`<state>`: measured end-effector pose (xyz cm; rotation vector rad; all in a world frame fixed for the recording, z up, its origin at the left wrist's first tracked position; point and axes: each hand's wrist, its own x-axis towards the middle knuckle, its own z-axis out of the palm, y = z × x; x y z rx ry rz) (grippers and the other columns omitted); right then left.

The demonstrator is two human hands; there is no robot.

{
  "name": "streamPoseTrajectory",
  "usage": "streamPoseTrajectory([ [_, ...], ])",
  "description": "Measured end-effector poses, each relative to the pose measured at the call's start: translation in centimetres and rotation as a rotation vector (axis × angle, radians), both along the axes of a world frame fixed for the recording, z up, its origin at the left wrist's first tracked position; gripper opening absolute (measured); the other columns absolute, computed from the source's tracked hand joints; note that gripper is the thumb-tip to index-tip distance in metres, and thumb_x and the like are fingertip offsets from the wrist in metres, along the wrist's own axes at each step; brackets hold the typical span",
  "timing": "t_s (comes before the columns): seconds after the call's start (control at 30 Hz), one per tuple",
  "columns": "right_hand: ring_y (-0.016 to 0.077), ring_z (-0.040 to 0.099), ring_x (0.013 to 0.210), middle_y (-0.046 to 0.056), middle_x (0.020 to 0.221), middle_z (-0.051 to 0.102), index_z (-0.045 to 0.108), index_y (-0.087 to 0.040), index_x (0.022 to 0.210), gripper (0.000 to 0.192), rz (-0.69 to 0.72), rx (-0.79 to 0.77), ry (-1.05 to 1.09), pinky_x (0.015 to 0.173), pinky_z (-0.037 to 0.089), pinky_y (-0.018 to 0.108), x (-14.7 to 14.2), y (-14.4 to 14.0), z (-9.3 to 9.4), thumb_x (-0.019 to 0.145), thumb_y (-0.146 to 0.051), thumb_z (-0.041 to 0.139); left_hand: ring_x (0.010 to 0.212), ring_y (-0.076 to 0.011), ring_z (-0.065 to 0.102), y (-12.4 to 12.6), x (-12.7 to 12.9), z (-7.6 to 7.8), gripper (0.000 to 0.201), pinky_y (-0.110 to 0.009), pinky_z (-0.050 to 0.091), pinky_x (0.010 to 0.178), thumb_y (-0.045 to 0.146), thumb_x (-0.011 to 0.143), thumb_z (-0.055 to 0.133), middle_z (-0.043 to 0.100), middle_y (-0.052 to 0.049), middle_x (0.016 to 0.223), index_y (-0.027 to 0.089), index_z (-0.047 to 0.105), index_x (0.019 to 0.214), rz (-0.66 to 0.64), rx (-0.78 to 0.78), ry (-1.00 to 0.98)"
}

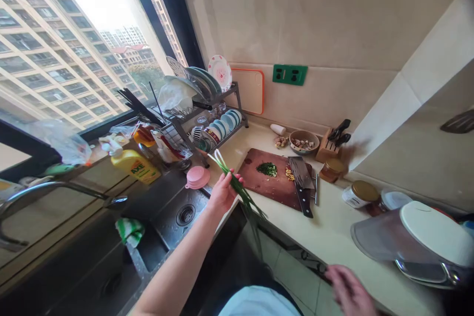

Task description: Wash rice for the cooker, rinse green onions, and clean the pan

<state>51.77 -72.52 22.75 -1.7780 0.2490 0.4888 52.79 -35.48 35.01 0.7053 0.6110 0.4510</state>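
Green onion stalks (237, 185) long, tilted, white ends up, above sink edge.

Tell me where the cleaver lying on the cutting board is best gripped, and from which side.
Grip the cleaver by its dark handle, which points off the near edge of the cutting board toward the counter front. Come from above on that near side, probably with the free right hand: the blade lies flat, and the left hand already holds green onions.

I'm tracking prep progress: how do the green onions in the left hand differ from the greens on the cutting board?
The green onions are whole, long stalks, white ends up, gripped by the left hand between sink and counter. The chopped greens are a small pile of fine bits lying on the wooden cutting board. Both are green.
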Motion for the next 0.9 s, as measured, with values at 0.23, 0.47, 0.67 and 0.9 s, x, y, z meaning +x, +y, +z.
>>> streamPoseTrajectory([
  [0.23,0.0097,0.058,0.056,0.006,0.094,0.068,0.062,-0.021,0.109,0.065,0.601,0.647,0.441,0.049,0.041,0.022,-3.5,16.0,5.5,0.060,-0.061,0.076,0.081,-0.0169,0.067,-2.8,-3.9,1.1,0.026,-0.032,0.051,0.081,0.027,0.077,0.072,0.066,0.001,0.079,0.022,0.054,0.096,0.136,0.114,-0.224],
  [0.47,0.0024,0.046,0.049,-0.001,0.073,0.065,0.068,-0.015,0.085,0.038,0.390,0.887,0.917,0.039,0.034,0.012,-4.3,24.6,7.0,0.059,-0.035,0.086,0.077,-0.0153,0.062,-3.9,-15.0,-0.6,0.026,-0.035,0.049,0.082,0.031,0.080,0.069,0.061,0.002,0.078,0.023,0.055,0.101,0.311,0.097,-0.147],
  [0.67,0.0029,0.051,0.052,0.001,0.073,0.067,0.068,-0.013,0.074,0.037,0.603,0.688,0.850,0.044,0.039,0.012,-9.8,29.0,6.5,0.056,-0.039,0.087,0.070,-0.0127,0.057,-3.4,-23.4,-1.8,0.027,-0.034,0.049,0.079,0.031,0.081,0.068,0.058,0.002,0.076,0.022,0.054,0.103,0.525,0.076,-0.139],
  [0.9,0.0055,0.050,0.052,0.005,0.077,0.068,0.068,-0.011,0.088,0.040,1.332,0.353,0.422,0.046,0.035,0.017,-16.0,31.2,6.7,0.077,-0.050,0.066,0.062,-0.0098,0.054,-2.2,-31.5,-2.5,0.045,-0.026,0.045,0.065,0.039,0.074,0.072,0.057,0.002,0.077,0.020,0.052,0.109,0.446,0.044,0.099],
])
